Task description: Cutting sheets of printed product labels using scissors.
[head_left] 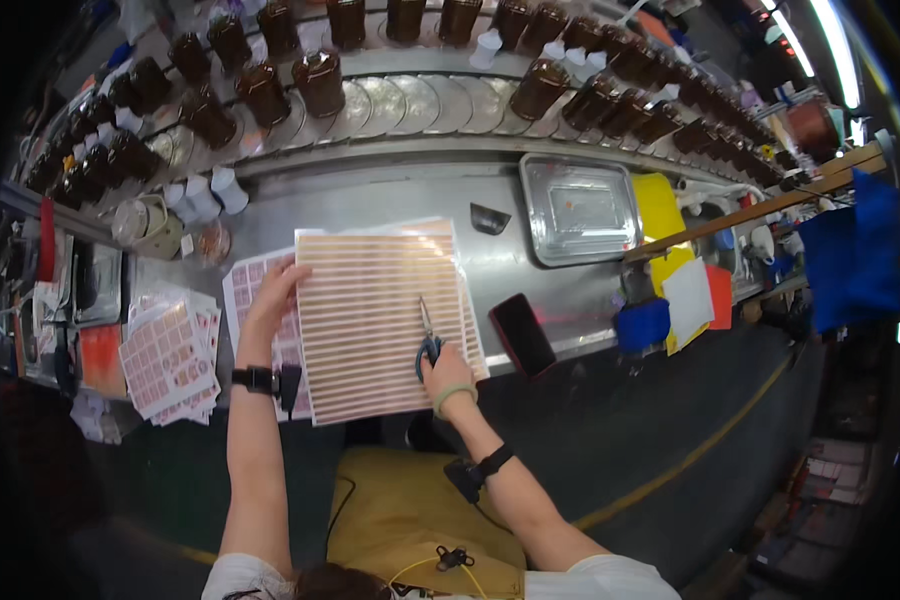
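A large sheet with tan and white stripes (370, 330) lies on top of a few other sheets at the front of the metal table. At its upper left edge is my left hand (278, 290), its fingers closed on the sheet's border. My right hand (446, 370) grips a pair of scissors (428, 345) with dark blue handles. Their blades point away from me over the right part of the striped sheet and look nearly closed. From under the striped sheet, a sheet printed with small pink squares (240, 290) sticks out on the left.
A phone (523, 335) lies right of the sheets, near the table edge. Behind it are a clear lidded tray (582, 210) and a small dark scrap (490, 218). Printed sheets (170, 360) are piled at left. Brown jars (318, 85) line a conveyor (420, 105) along the back.
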Demonstrator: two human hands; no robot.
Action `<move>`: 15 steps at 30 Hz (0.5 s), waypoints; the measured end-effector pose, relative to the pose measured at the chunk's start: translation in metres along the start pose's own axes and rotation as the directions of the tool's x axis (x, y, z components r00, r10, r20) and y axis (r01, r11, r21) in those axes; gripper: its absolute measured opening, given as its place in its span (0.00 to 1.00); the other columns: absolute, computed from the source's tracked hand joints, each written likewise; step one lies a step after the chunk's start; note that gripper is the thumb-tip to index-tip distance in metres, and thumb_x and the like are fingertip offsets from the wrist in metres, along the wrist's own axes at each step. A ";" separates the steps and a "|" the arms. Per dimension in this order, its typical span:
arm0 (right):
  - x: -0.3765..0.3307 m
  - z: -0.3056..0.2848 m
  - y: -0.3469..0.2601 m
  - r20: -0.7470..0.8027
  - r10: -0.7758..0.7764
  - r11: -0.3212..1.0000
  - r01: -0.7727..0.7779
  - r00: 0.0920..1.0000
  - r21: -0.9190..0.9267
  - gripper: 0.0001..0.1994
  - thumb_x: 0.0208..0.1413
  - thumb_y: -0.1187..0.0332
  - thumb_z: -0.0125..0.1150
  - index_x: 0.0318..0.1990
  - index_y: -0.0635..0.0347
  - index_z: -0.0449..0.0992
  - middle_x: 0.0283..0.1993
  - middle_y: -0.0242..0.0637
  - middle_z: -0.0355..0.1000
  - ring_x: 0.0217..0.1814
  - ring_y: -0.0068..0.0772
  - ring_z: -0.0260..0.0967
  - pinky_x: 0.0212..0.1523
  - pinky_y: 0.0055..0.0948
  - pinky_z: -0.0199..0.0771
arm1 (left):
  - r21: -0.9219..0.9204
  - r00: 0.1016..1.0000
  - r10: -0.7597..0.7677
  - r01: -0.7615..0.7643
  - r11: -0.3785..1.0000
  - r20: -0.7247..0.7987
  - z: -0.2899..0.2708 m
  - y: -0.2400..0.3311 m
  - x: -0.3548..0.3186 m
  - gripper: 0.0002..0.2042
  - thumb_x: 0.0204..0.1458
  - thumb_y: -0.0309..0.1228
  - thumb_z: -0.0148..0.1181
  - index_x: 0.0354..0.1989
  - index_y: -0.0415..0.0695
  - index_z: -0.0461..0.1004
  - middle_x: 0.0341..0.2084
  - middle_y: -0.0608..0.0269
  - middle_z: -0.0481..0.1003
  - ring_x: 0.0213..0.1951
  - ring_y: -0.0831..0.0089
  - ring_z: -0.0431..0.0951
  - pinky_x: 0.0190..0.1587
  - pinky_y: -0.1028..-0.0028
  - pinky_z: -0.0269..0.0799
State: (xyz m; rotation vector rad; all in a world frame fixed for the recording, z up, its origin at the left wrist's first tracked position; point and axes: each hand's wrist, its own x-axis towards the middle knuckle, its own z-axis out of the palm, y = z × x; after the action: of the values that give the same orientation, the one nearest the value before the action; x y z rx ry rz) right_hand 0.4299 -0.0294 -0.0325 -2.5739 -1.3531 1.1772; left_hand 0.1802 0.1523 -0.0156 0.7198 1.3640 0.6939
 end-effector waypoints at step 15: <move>-0.015 -0.068 0.055 -0.207 -0.013 0.385 0.195 0.978 0.902 0.14 0.53 0.65 0.67 0.41 0.61 0.71 0.33 0.32 0.73 0.27 0.14 0.65 0.20 0.17 0.62 | -0.445 0.905 0.411 -0.413 0.795 -0.106 -0.065 -0.030 -0.073 0.11 0.56 0.19 0.54 0.46 0.42 0.69 0.39 0.62 0.76 0.40 0.76 0.76 0.43 0.76 0.72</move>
State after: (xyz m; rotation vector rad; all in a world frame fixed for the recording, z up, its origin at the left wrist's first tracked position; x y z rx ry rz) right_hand 0.5053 -0.0533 0.0074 -1.6400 -0.4850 1.1546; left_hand 0.1098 0.0798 0.0005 0.6313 0.9862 1.3201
